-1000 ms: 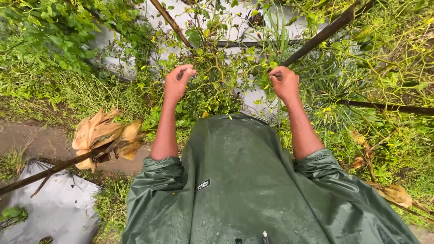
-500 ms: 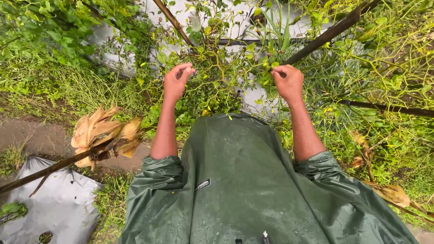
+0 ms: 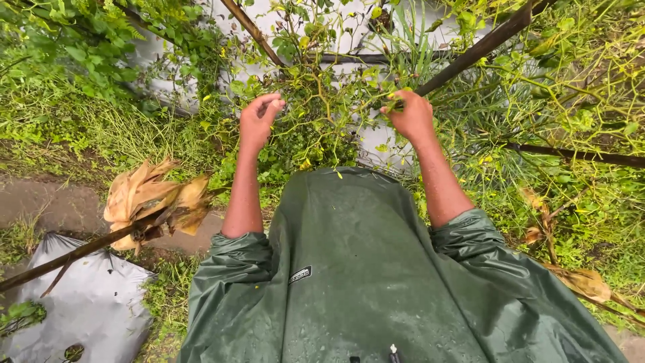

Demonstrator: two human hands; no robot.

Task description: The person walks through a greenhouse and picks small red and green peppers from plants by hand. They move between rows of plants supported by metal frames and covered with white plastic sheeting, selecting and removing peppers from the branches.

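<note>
My wet, dark green raincoat (image 3: 363,282) fills the near view, both sleeves pushed up to the elbows. Beyond it my left hand (image 3: 259,121) curls loosely with fingertips bunched at the thin, tangled green vine stems with small leaves (image 3: 322,114), while my right hand (image 3: 411,115) pinches closed on a stem of that same tangle. Farther off, a dark slanted pole (image 3: 470,57) crosses pale plastic sheeting (image 3: 363,57).

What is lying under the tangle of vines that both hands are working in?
Under the vines, patches of pale plastic sheeting show through, crossed by a dark pole. The left hand and right hand grip stems above it; foliage hides the ground beneath.
</note>
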